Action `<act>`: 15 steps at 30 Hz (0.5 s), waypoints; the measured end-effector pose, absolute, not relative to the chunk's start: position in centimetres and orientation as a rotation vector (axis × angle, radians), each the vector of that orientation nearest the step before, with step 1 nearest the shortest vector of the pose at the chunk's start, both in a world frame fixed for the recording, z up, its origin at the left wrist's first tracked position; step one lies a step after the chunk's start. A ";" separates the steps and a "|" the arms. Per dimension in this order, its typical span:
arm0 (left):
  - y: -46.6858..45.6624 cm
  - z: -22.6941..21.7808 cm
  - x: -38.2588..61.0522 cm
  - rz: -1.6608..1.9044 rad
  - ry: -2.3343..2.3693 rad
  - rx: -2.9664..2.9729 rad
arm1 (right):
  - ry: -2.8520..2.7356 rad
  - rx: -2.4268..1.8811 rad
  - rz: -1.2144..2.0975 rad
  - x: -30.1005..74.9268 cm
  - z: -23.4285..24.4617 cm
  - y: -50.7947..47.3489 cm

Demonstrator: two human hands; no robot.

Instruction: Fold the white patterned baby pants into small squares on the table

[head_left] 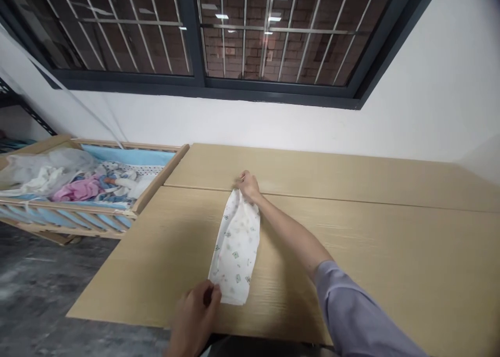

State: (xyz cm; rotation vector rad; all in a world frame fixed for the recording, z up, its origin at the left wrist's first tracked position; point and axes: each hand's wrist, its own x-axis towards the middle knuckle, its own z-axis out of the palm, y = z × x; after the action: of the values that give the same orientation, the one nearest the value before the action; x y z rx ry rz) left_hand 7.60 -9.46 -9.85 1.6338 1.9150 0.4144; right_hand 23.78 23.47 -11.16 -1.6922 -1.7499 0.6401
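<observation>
A long, narrow piece of folded white cloth (236, 247) with a small green and grey print lies on the wooden table, its near end wider than its far end. My right hand (247, 186) reaches across to the far end, its fingers closed on the fabric there. At the near left corner, my left hand (199, 307) pinches the cloth's edge between thumb and fingers. Whether it is a garment or a plain cloth I cannot tell from its folded shape.
The light wooden table (371, 258) has a seam running across it. To the left stands a wooden crib (156, 185) with blue lining, holding a pink cloth (80, 188) and other crumpled fabrics. Behind the table are a white wall and a barred window (199, 81).
</observation>
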 end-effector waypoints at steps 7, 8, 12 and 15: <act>-10.0 -11.4 6.2 0.089 2.177 1.723 | -1.907 -1.733 0.567 20.4 -11.4 22.3; -10.2 -11.6 6.2 0.139 2.234 1.813 | -1.937 -1.709 0.549 20.4 -11.1 21.8; -11.3 -12.7 6.6 0.685 2.098 2.505 | -2.197 -1.382 0.498 21.0 -9.6 16.9; -12.1 -14.2 7.1 0.795 1.846 2.866 | -2.579 -0.801 0.490 22.2 -8.9 10.4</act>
State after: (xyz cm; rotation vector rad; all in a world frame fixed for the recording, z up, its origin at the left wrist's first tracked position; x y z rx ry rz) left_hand 7.11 -12.06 -14.18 2.8655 1.8459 0.7953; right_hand 22.20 10.41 -8.94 -0.8013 -2.5793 0.4900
